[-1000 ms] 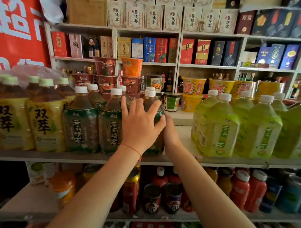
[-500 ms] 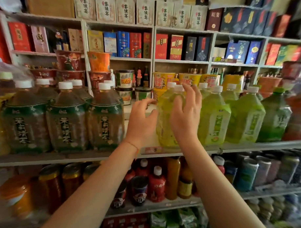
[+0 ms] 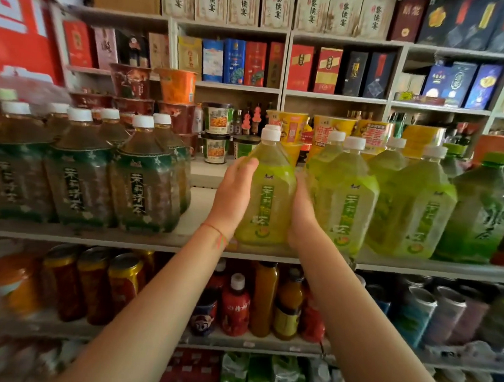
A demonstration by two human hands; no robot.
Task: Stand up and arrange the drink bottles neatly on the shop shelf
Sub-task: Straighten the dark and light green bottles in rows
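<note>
A light green tea bottle (image 3: 267, 191) with a white cap stands upright on the shelf (image 3: 186, 243), held between both hands. My left hand (image 3: 233, 193) presses its left side and my right hand (image 3: 301, 209) its right side. To its right stand more light green bottles (image 3: 345, 194), touching one another. A row of dark green tea bottles (image 3: 142, 181) stands to the left, with a bare gap of shelf between that row and the held bottle.
Instant noodle cups (image 3: 177, 86) are stacked behind the bottles. Boxed goods (image 3: 255, 63) fill the upper shelves. Cans and small bottles (image 3: 236, 307) line the shelf below. A darker green bottle (image 3: 484, 210) stands at the far right.
Both hands left the dark green bottle and moved right to the light green bottle. They now grip it lower, on both sides, and it stands apart from the row on its right.
</note>
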